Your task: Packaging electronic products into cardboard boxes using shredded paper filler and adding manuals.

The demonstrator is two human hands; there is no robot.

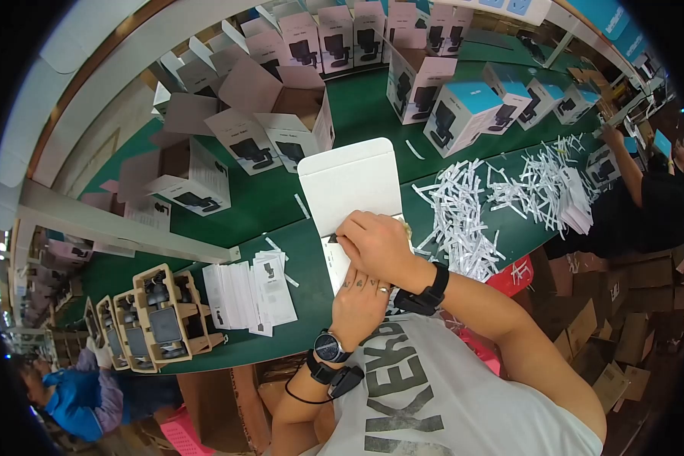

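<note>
White box [334,267] flap [351,186] might be creased if pressed too hard; R hand [378,242] fingers bent, L hand [359,305] fingers pressed together, pinched item, if any, can't be told.

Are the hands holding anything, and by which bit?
The right hand is at the white box, just below its raised flap; the left hand is at its near end. Whether either grips anything can't be told.
</note>
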